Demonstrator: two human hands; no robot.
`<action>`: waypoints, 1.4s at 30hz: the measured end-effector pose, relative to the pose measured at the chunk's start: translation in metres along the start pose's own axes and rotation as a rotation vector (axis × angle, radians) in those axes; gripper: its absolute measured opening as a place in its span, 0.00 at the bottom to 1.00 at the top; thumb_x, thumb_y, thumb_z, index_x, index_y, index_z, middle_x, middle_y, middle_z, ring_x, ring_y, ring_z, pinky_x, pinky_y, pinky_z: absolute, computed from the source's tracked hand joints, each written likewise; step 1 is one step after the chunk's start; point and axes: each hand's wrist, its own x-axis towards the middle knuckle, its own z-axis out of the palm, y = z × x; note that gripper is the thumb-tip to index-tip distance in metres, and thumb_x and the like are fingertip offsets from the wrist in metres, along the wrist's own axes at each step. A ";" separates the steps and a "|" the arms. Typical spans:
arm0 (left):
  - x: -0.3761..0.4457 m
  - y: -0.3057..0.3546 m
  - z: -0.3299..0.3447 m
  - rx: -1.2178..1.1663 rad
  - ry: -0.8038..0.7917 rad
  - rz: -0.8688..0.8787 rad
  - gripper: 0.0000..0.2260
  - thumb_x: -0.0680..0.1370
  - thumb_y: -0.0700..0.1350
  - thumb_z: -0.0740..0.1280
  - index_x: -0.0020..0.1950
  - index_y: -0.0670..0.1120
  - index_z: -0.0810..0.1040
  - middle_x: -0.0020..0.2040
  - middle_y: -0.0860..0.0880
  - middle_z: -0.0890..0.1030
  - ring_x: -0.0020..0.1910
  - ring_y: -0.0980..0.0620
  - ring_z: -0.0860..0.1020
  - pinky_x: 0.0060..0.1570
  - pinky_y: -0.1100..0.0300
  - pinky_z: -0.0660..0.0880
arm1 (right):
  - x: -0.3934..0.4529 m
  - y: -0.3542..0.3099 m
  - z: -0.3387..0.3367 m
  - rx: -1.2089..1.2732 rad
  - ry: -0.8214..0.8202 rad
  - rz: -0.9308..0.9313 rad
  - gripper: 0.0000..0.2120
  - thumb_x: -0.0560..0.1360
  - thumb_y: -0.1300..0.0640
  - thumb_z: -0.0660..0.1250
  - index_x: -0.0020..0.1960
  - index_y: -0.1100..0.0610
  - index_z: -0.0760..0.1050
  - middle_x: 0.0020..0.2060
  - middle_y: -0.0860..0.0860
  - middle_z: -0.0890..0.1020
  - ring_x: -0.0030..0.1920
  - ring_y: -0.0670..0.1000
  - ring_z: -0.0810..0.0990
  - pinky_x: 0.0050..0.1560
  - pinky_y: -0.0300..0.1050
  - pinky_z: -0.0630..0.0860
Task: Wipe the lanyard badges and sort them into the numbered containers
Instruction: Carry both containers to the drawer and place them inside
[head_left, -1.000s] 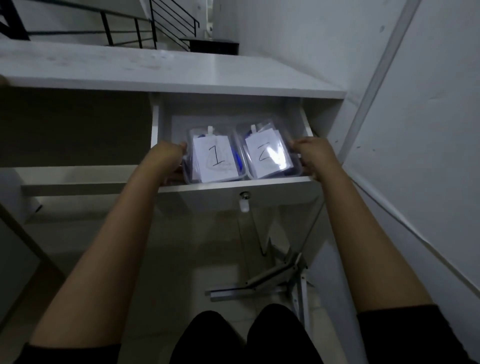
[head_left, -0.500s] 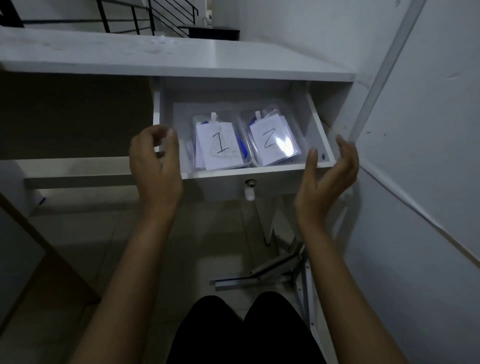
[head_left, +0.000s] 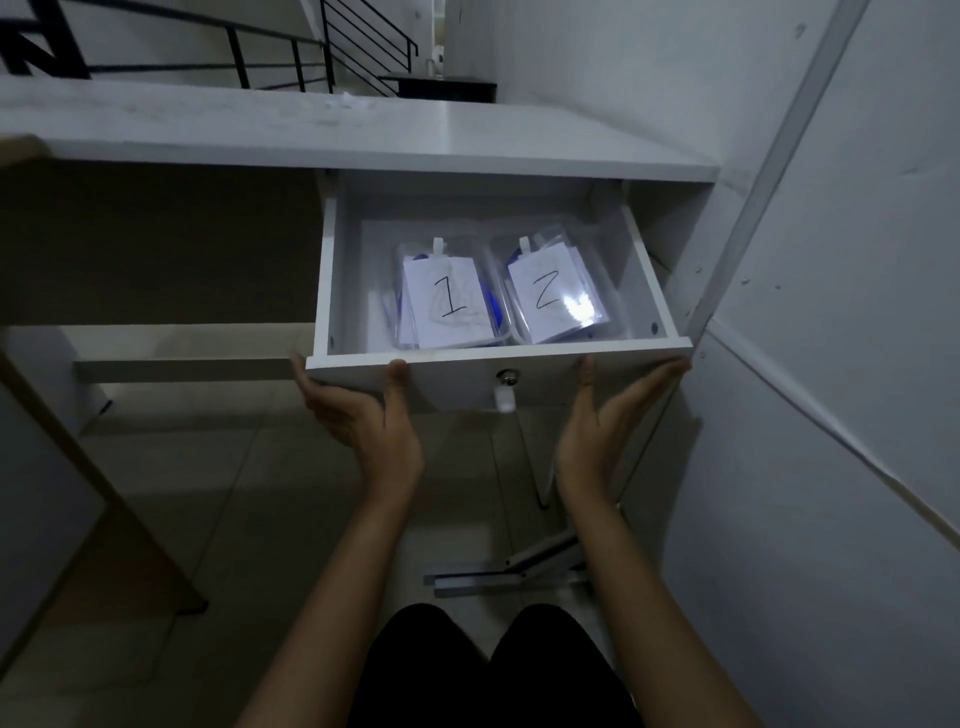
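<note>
White desk (head_left: 467, 135) with its drawer (head_left: 483, 364) open. We note container 1 (head_left: 447, 301) beside container 2 (head_left: 550, 293) inside. Left hand (head_left: 363, 415) and right hand (head_left: 608, 421) press flat, fingers straight, against the drawer front.

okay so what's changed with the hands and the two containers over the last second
A second ago both hands were in the drawer, each holding a container's outer side. They let go and drew back. Now the left hand and right hand lie open against the drawer front, thumbs up. Containers 1 and 2 stay side by side, lids on; the drawer stays open.
</note>
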 end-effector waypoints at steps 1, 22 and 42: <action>0.000 0.000 0.001 -0.005 0.008 0.008 0.44 0.73 0.58 0.67 0.79 0.46 0.43 0.78 0.43 0.51 0.76 0.44 0.56 0.73 0.44 0.63 | 0.000 0.000 0.001 0.008 0.002 -0.002 0.44 0.78 0.46 0.62 0.78 0.62 0.37 0.79 0.57 0.41 0.79 0.53 0.43 0.79 0.47 0.44; 0.079 0.048 0.066 0.081 0.156 0.083 0.50 0.74 0.63 0.67 0.78 0.42 0.36 0.79 0.38 0.45 0.78 0.39 0.46 0.75 0.38 0.41 | 0.076 -0.048 0.060 0.248 0.092 -0.103 0.38 0.77 0.56 0.69 0.76 0.68 0.50 0.78 0.54 0.47 0.76 0.45 0.53 0.63 0.19 0.58; 0.160 -0.012 0.097 0.464 -0.151 0.426 0.30 0.84 0.52 0.49 0.78 0.37 0.40 0.79 0.38 0.40 0.78 0.41 0.39 0.75 0.48 0.35 | 0.136 -0.015 0.114 0.027 -0.172 -0.062 0.26 0.85 0.47 0.45 0.80 0.49 0.42 0.80 0.50 0.42 0.79 0.49 0.41 0.76 0.42 0.43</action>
